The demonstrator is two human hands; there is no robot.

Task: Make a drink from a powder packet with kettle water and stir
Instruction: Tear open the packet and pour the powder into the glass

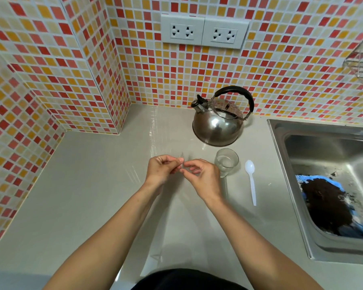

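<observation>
Both sets of fingertips are pinching one small, nearly clear packet [181, 161] between them, the left hand [160, 170] and right hand [203, 176] meeting above the counter [82, 195]; its contents are too faint to tell. Just right of the right hand one empty glass [226, 162] is standing, then one white plastic spoon [250, 178] lying flat. One steel kettle [217, 124] is sitting behind the glass. Two wall sockets [203, 31] are showing above, one sink [323, 185] at right.

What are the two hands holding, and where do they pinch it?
Left hand and right hand pinch something small and clear between their fingertips, maybe the packet's top edge; it is too faint to tell for sure.
</observation>
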